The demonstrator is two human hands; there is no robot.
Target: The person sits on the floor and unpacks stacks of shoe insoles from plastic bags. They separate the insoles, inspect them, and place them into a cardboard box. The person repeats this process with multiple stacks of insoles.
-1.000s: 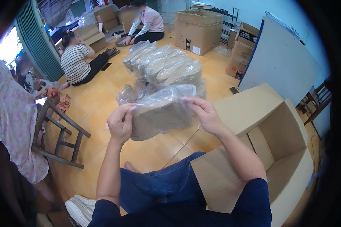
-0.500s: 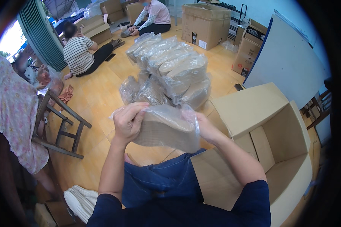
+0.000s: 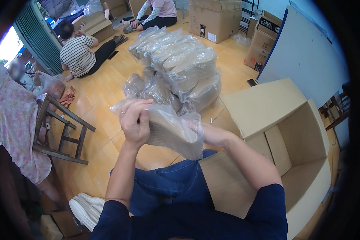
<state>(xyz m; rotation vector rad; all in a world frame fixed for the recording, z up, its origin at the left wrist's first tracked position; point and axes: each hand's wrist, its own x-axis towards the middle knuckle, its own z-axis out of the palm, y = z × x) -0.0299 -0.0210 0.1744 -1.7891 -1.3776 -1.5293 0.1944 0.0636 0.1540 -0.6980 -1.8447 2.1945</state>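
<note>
In front of me, above my lap, hangs a clear plastic bag (image 3: 166, 111) with a beige, ribbed, shoe-like piece (image 3: 168, 138) inside. My left hand (image 3: 135, 122) pinches the bag's left end, fingers closed on the gathered plastic. At the other end my right hand (image 3: 212, 135) grips the bagged piece; plastic partly covers its fingertips. The piece tilts down toward the right. Just beyond my hands, a heap of similar bagged beige pieces (image 3: 188, 66) lies on the floor.
To my right stands an open cardboard box (image 3: 304, 136), one flap against my lap. A dark wooden stool (image 3: 70, 140) lies tipped at left, near pale shoes (image 3: 86, 210). Several people sit on the tiled floor (image 3: 94, 120) farther off. A white board (image 3: 304, 60) leans at the right.
The bagged piece now slopes more steeply down to the right and has shifted slightly left. Both hands keep their hold. My view has tipped a little, moving the background upward.
</note>
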